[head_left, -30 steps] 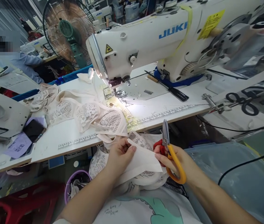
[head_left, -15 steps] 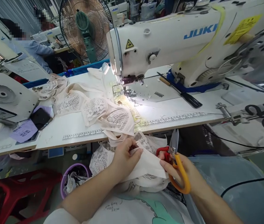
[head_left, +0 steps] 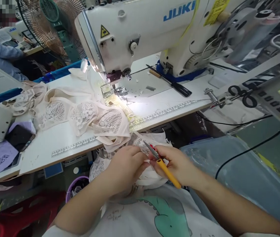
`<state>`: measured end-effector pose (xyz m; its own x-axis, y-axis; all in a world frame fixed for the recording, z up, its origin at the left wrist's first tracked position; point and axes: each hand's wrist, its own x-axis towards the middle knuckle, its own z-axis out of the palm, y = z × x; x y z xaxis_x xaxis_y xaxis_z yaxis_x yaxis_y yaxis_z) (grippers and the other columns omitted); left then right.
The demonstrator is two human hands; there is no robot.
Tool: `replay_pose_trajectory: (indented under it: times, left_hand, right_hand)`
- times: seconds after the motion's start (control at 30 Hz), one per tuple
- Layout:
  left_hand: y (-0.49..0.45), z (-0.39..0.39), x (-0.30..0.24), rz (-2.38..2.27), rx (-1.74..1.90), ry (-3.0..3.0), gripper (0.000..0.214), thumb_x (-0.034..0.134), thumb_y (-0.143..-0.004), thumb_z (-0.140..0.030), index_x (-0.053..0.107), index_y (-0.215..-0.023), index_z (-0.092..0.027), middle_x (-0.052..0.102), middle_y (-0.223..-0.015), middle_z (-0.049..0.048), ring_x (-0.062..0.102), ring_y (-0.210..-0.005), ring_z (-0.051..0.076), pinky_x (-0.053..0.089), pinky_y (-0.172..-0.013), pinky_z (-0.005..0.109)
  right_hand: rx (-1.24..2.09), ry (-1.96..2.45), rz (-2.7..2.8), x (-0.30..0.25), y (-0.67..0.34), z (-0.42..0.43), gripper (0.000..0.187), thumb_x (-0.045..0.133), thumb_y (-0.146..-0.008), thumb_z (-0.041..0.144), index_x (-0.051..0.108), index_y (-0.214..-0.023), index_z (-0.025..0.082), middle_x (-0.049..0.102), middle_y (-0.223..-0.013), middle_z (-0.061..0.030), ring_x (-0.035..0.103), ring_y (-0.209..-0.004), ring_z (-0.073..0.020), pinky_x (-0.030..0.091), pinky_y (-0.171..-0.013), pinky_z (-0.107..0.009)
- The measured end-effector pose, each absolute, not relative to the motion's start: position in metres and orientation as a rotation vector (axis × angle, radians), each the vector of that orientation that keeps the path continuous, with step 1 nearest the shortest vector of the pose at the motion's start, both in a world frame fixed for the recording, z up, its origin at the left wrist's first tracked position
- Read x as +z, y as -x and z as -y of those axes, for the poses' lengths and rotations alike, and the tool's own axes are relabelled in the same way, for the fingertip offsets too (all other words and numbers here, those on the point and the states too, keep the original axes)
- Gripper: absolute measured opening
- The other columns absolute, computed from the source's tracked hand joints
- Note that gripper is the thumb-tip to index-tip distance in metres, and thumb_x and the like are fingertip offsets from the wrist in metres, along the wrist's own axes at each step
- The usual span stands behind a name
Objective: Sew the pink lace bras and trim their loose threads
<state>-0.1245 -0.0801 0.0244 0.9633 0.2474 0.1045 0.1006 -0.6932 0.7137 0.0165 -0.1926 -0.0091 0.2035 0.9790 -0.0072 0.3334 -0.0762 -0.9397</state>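
My left hand point(head_left: 127, 166) is closed on a cream lace bra point(head_left: 98, 168) that lies over my lap, below the table edge. Its fingertips meet those of my right hand point(head_left: 177, 161) over the fabric. Scissors point(head_left: 169, 173) with orange and red handles sit in my right hand, blades pointing up and left. The right fingertips also seem to pinch the bra's edge, though the exact grip is partly hidden. More cream lace bras point(head_left: 110, 120) lie in a linked row on the table, one hanging over its front edge.
A JUKI sewing machine point(head_left: 140, 36) stands lit on the white table point(head_left: 41, 161). Behind its needle lie a black-handled tool point(head_left: 179, 89) and fabric scraps. A phone point(head_left: 20, 136) rests on purple paper at left. Below are a purple bin point(head_left: 69, 189) and red stool point(head_left: 18, 210); a fan point(head_left: 63, 39) stands behind.
My right hand has moved left and turned the scissors, so the blades now tilt toward my left hand. Both hands have come together on the bra. The camera view has shifted right.
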Motion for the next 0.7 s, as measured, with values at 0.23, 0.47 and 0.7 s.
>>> replay_pose_trajectory:
  times: [0.23,0.47,0.7]
  left_hand:
    - [0.131,0.061,0.004,-0.545,0.213,-1.709,0.016,0.058,-0.079,-0.029,0.062,-0.070,-0.016,0.055,-0.065,0.0021,0.048,-0.062,0.013,0.038,-0.057,0.023]
    - [0.133,0.063,-0.002,-0.704,0.249,-1.304,0.024,0.070,-0.067,-0.036,0.060,-0.063,-0.015,0.052,-0.060,-0.0006,0.044,-0.054,0.009,0.034,-0.050,0.020]
    - [0.126,0.081,-0.013,-0.727,0.226,-1.111,0.031,0.072,-0.065,-0.041,0.058,-0.066,-0.013,0.053,-0.058,-0.0012,0.042,-0.049,0.007,0.031,-0.048,0.019]
  right_hand:
    - [0.921,1.448,1.074,-0.020,-0.003,0.191,0.018,0.063,-0.073,0.030,0.052,-0.083,0.019,0.055,-0.072,-0.0006,0.050,-0.060,-0.0138,0.045,-0.052,-0.024]
    - [1.030,1.453,0.954,-0.028,0.004,0.187,0.027,0.067,-0.070,0.037,0.049,-0.076,0.020,0.050,-0.065,0.0022,0.046,-0.054,-0.0119,0.042,-0.048,-0.023]
    - [1.327,1.394,0.987,-0.010,-0.018,0.198,0.047,0.057,-0.072,0.064,0.047,-0.081,0.019,0.051,-0.068,-0.0008,0.052,-0.060,-0.0159,0.045,-0.055,-0.028]
